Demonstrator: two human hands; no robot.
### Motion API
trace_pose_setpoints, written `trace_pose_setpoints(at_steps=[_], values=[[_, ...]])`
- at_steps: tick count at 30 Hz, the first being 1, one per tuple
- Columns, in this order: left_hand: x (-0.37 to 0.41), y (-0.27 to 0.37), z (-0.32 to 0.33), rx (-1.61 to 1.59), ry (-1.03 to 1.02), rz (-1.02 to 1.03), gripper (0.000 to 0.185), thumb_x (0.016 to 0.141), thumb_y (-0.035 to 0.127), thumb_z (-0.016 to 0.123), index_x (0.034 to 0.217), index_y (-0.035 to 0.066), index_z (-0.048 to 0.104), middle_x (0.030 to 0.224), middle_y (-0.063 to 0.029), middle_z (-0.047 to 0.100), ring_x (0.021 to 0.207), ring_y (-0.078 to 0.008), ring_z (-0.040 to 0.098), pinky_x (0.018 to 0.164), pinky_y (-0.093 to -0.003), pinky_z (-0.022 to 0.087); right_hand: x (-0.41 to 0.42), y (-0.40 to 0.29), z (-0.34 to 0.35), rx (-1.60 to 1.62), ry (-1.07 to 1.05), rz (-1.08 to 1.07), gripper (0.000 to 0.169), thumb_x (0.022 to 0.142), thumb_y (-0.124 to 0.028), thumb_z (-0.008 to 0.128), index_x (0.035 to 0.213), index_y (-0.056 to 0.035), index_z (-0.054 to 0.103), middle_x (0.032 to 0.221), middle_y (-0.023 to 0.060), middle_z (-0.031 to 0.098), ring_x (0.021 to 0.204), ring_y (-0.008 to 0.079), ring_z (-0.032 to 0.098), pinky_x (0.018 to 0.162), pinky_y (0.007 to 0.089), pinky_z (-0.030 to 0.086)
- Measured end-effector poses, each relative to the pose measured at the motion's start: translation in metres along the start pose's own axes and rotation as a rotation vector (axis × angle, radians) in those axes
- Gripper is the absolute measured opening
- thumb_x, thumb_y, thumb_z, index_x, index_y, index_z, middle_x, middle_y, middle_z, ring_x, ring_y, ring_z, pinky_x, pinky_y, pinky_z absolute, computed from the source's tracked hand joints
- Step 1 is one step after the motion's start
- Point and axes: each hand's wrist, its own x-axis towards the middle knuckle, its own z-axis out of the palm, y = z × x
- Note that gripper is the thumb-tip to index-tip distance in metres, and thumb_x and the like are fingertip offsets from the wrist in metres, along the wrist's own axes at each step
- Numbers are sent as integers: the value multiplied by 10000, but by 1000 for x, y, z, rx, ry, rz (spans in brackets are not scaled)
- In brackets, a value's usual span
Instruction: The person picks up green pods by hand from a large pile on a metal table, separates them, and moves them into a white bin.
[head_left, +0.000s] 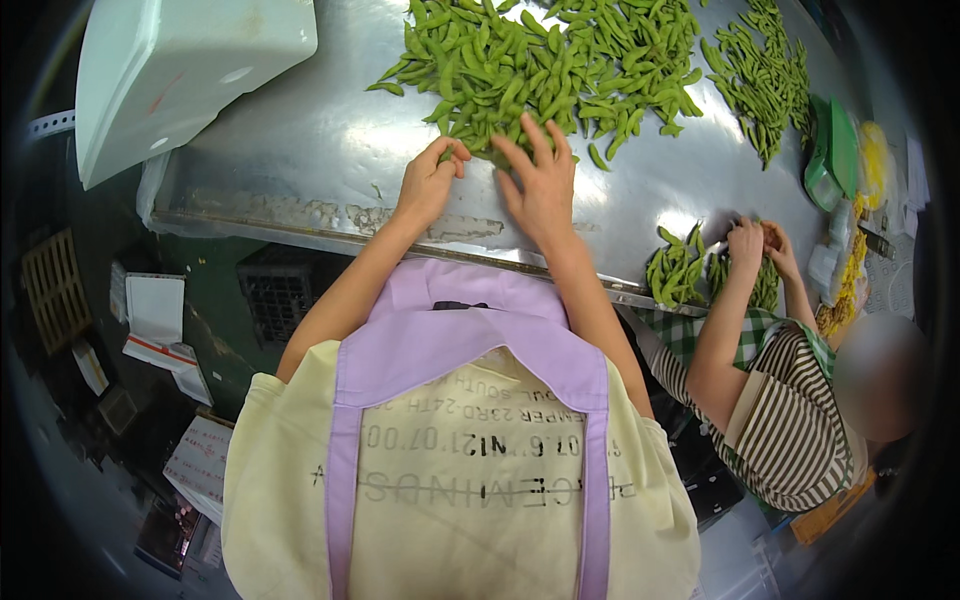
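A broad heap of green edamame pods (517, 67) lies on a metal-topped table (300, 150) in front of me. At the heap's near edge, my left hand (431, 180) has its fingers curled around a green pod (446, 154), mostly hidden by them. To its right, my right hand (541, 184) is spread, fingers apart, with its fingertips over the nearest pods. Whether those fingertips press on the pods cannot be told. One loose pod (598, 157) lies just right of my right hand.
A white foam box (195, 67) stands at the table's left end. On the right, a co-worker's hands (750, 244) handle pods beside a small pod pile (675, 270). Farther back are another pod heap (761, 82) and a green plastic scoop (831, 154). A black crate (277, 296) sits below the table edge.
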Motion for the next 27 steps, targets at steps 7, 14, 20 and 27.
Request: trace_pose_setpoints(at_steps=[7,14,20,27], values=[[-6,-3,-1,123,147,-23,204,907,186,482,936,36,618,717,12,537,657,-71,438,635,-215,372,-39,-2,-16,294,-274,-123,186,715,-1,627,878,-74,681,951,43,664,911,256,607,762,335,485],[-2,-7,-2,147,167,-40,277,931,289,502,941,45,635,799,-57,648,702,-149,553,674,-290,440,-13,-11,-18,379,-56,297,319,749,-33,648,1064,-81,624,1091,75,611,822,277,609,745,358,512],[0,-13,-8,-113,73,-142,311,964,280,450,910,27,624,583,7,467,545,-66,407,514,-228,339,-8,-18,-1,172,-222,-51,299,718,-50,684,1004,-131,648,1147,60,574,950,271,584,772,349,500],[-3,-16,-9,-165,88,-125,318,999,292,406,961,42,598,532,59,373,424,-24,277,387,-192,219,-26,-5,-6,471,-227,179,322,733,19,689,1032,-77,617,1095,80,559,979,220,576,716,311,516]])
